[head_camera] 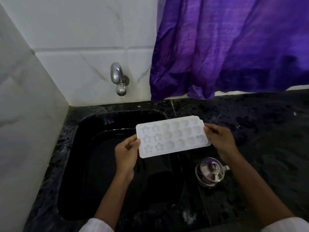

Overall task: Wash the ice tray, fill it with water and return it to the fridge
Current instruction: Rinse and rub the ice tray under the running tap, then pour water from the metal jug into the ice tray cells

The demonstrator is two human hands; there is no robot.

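The white ice tray (172, 138) is held in the air between both hands, cavity side up toward the camera. It sits over the right part of the black sink (80, 164), and its right end reaches across toward the dark speckled counter (267, 131). The left hand (127, 151) grips the tray's left short edge, with the thumb lying on the top rim and the fingers curled beneath. The right hand (220, 139) pinches the opposite short edge in the same way, thumb on top and fingers tucked behind. The tray therefore spans the gap from one grip to the other, its long sides free and its right end farther from the camera than its left. Its cavities run in 3 rows; the 2 left columns are star-shaped and the rest look rounder. A chrome tap (117, 79) juts from the white tiled wall (83, 30), up and to the left and well apart from the tray. A purple cloth (234, 47) hangs behind the counter. A steel lidded vessel (211, 171) stands on the counter just below the right wrist. White sleeves (95, 226) show at the bottom edge.
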